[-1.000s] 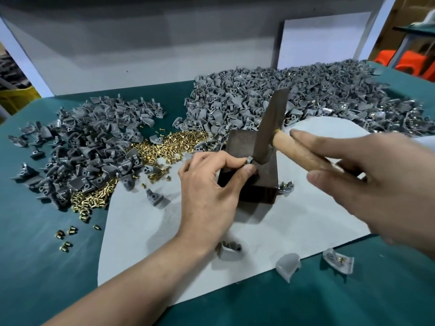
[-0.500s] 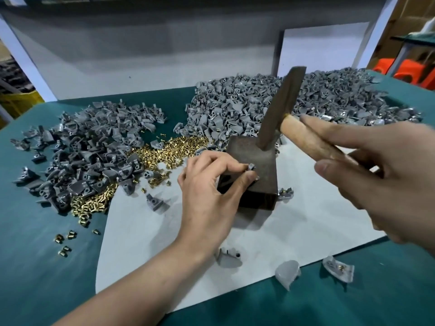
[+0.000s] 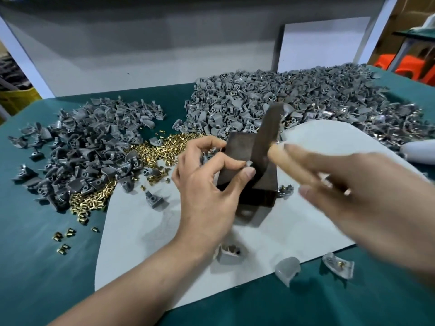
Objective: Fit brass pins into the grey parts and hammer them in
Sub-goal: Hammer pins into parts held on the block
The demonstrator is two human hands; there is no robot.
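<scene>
The small grey plastic part (image 3: 249,164) sits on the dark steel block (image 3: 237,147), pinched between thumb and forefinger of the left hand (image 3: 207,191). The right hand (image 3: 357,198), blurred, wraps the wood-handled dark hammer (image 3: 268,135), its head just beside the part. A skewed blow could strike the thumb or bend the pin; the brass pin itself is hidden

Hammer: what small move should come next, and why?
Probably lift the hammer a little and tap: its head sits low beside the grey part that the left hand pinches on the dark block, and the right hand holds the handle.
</scene>
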